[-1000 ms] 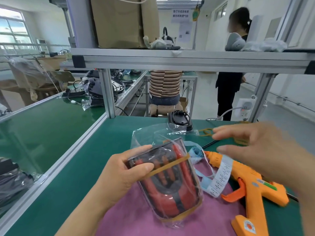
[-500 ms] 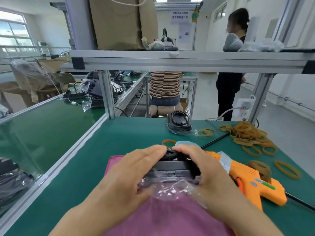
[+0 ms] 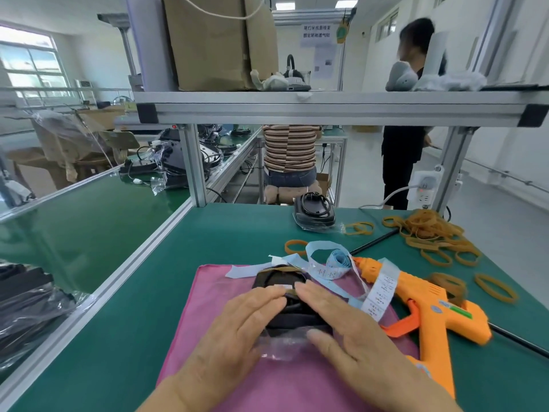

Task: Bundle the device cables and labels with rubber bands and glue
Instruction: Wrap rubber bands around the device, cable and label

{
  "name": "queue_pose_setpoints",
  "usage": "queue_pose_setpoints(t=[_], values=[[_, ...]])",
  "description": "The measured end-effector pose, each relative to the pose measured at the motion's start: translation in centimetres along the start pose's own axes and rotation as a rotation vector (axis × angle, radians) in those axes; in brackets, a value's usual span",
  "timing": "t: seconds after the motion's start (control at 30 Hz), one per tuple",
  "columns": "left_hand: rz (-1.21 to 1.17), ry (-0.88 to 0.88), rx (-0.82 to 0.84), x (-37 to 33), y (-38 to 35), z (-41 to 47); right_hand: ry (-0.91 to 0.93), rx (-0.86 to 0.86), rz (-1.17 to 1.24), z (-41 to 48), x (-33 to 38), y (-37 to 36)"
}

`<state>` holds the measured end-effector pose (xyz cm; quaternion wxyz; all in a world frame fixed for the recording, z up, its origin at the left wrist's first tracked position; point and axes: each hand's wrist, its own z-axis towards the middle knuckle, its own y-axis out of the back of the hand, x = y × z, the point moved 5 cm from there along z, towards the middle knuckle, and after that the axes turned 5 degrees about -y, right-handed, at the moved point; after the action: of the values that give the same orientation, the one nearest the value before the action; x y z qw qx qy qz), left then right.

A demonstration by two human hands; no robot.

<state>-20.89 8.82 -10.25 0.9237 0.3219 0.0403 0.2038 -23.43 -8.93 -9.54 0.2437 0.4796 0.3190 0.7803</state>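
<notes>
Pressing one device (image 3: pixel 279 281) onto one cloth (image 3: pixel 208 292) with left hand (image 3: pixel 237 328) and right hand (image 3: pixel 350 331), both released, fingers straight; just right, one glue gun (image 3: pixel 430 304).

Two bagged devices (image 3: pixel 276 281) (image 3: pixel 315 214), one glue gun (image 3: pixel 421 298), one pink cloth (image 3: pixel 208 322)

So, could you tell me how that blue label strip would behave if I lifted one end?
Probably floppy and light: the thin blue label strip curls into loops. It might snag, since its white end drapes over the glue gun.
</notes>
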Motion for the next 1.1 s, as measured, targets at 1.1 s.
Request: queue_pose_setpoints(t=[1.1], values=[[-0.573,1.153,-0.242,7.6,-4.5,-2.2,-1.250,-0.412,0.439,-8.8,-11.0,9.1]])
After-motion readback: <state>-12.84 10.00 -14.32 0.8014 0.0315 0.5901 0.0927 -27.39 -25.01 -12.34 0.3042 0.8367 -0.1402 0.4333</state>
